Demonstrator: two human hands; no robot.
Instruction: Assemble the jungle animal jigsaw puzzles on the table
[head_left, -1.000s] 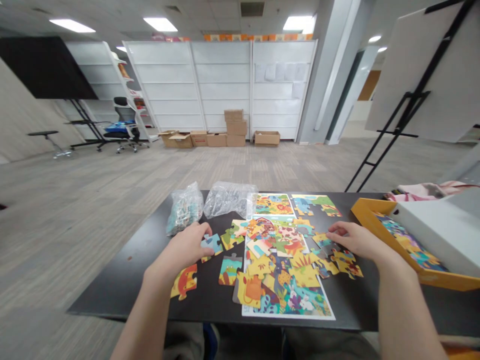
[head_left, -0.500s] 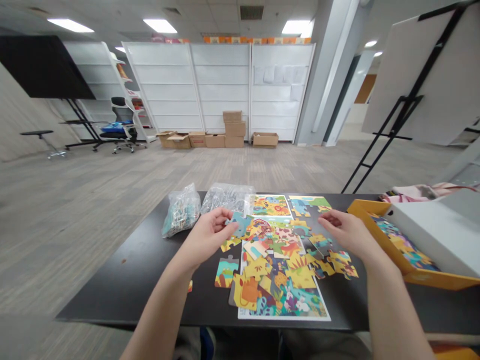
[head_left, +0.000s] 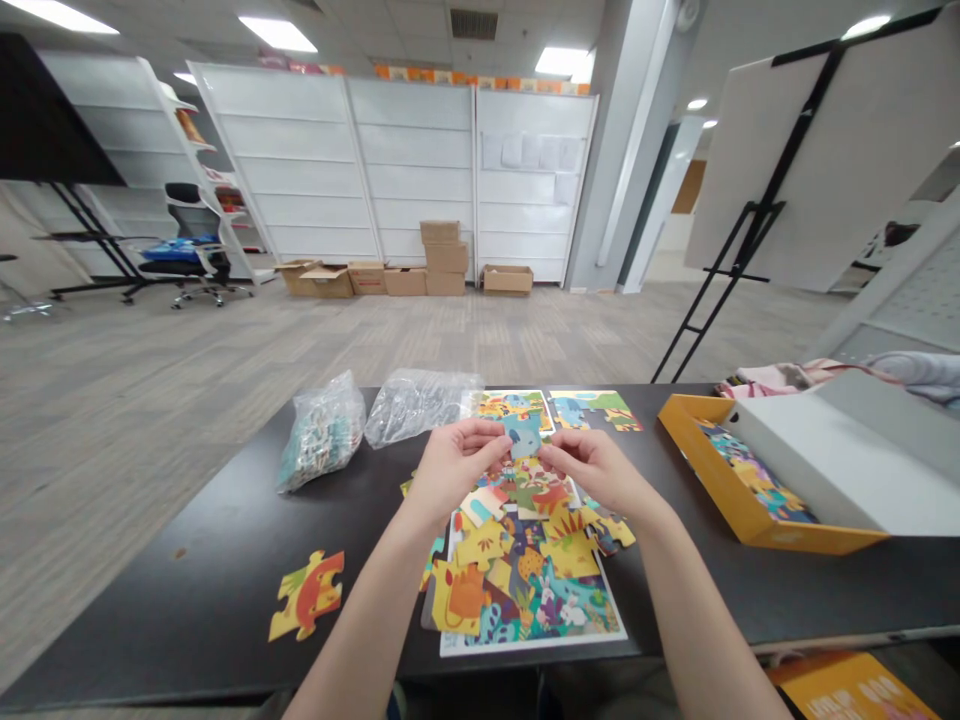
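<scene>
Nearest the person, loose pieces (head_left: 480, 543) lay heaped on a printed sheet (head_left: 536, 628), with a red-and-yellow piece (head_left: 307, 597) apart to the left on the black table (head_left: 217, 625). Above the sheet's far part, the left hand (head_left: 461, 465) clamped the left side of a blue puzzle piece (head_left: 523, 434) between thumb and fingers, and the right hand (head_left: 596, 468) pinched its right edge; it looked light, stiff and probably smooth, with tabs that might bend, so opposite edges seemed the best hold. Beyond lay a seemingly joined group of pieces (head_left: 574, 412).
</scene>
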